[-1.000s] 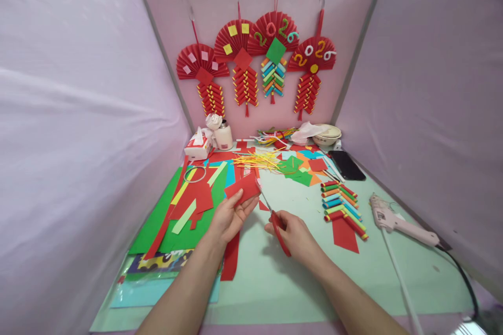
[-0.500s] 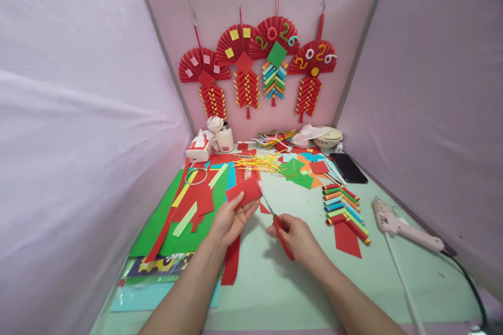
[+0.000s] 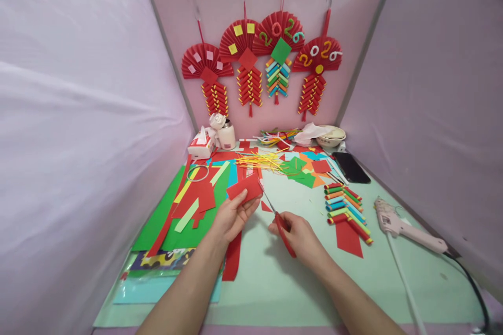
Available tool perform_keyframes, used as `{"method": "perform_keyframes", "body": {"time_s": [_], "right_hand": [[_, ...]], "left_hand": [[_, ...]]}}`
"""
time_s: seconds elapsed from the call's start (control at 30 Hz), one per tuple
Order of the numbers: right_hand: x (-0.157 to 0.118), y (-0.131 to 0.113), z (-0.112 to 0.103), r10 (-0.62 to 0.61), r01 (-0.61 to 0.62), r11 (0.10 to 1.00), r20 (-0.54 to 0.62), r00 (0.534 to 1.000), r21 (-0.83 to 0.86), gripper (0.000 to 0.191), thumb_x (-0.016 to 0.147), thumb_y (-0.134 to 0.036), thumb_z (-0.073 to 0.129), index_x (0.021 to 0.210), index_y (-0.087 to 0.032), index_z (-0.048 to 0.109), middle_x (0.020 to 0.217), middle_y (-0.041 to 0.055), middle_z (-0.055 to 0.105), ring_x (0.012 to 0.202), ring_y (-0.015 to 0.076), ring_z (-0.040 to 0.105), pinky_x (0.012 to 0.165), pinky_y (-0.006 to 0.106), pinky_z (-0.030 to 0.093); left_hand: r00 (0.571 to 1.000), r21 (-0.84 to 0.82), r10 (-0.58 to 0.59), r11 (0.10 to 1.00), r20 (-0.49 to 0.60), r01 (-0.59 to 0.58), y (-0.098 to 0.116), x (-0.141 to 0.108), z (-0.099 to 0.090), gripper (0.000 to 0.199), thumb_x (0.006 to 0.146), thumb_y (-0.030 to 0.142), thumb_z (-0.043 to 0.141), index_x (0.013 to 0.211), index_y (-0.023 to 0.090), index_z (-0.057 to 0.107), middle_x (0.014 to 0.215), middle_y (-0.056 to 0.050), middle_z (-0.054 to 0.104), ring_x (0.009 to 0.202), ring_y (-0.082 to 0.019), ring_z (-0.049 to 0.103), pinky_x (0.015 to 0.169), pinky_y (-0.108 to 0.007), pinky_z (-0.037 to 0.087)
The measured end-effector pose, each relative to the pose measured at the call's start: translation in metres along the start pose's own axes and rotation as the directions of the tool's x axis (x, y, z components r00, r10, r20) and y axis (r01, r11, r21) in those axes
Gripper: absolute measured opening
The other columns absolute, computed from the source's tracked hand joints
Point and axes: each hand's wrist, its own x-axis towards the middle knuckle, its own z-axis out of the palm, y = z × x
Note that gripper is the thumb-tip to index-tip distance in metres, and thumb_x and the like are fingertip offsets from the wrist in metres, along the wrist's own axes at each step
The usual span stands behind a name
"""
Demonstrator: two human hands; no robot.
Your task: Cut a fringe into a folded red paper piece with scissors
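- One metal ring point(image 3: 197, 173), well left of the scissors point(image 3: 284, 234)!
- One left hand point(image 3: 232, 217), just left of the scissors, fingers pinching one red paper point(image 3: 249, 183), its right edge at the blades!
- Four paper fans point(image 3: 203, 63), hanging beyond the scissors.
- One right hand point(image 3: 301, 236), fingers wrapped round the scissors' handles!
- One phone point(image 3: 351, 167), one glue gun point(image 3: 411, 230), right of the scissors, the gun farther out!
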Motion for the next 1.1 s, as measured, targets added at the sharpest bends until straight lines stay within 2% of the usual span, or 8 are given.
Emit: {"method": "perform_keyframes", "body": {"time_s": [0.3,0.6,0.97,1.1], "right_hand": [[0.001,0.0065,0.0027,0.006,-0.006,1.0,0.011,1.0,0.005,0.04,0.071,-0.053,0.057,0.085,-0.016,0.06,0.067,-0.0008,0.056,0.057,0.0113,0.043,0.05,0.021,0.032],[0.001,0.0005,0.0011,-0.001,0.001,1.0,0.003,1.0,0.028,0.034,0.073,-0.05,0.056,0.073,-0.015,0.057,0.06,-0.0028,0.049,0.055,0.01,0.038,0.05,0.021,0.031],[0.0003,0.0011,0.0008,-0.008,0.008,1.0,-0.041,0.999,0.002,0.033,0.071,-0.049,0.058,0.066,-0.016,0.056,0.056,-0.0038,0.046,0.053,0.0099,0.038,0.049,0.021,0.03],[0.0002,0.0016,0.0007,-0.006,0.007,1.0,-0.02,1.0,0.024,0.035,0.072,-0.05,0.056,0.07,-0.015,0.059,0.058,-0.0027,0.048,0.054,0.0102,0.039,0.049,0.021,0.031]], "left_hand": [[1.0,0.054,0.014,0.998,0.02,-0.016,-0.0013,-0.0032,0.0048,0.023,0.077,0.014,0.061,0.1,0.009,0.062,0.097,-0.015,0.069,0.095,-0.027,0.063,0.087,-0.038,0.051],[0.999,0.041,0.002,0.999,0.035,-0.004,-0.0028,-0.0042,0.0047,0.022,0.077,0.014,0.061,0.098,0.01,0.062,0.094,-0.014,0.07,0.095,-0.026,0.063,0.087,-0.038,0.051],[1.0,0.042,-0.008,0.999,0.025,0.007,-0.0032,-0.0032,0.0029,0.024,0.078,0.015,0.06,0.102,0.009,0.061,0.097,-0.014,0.069,0.092,-0.024,0.064,0.088,-0.038,0.05],[1.0,0.06,-0.012,0.998,0.027,0.01,-0.0028,-0.004,0.0043,0.025,0.079,0.014,0.059,0.103,0.008,0.06,0.099,-0.014,0.068,0.094,-0.025,0.064,0.088,-0.038,0.05]]}}
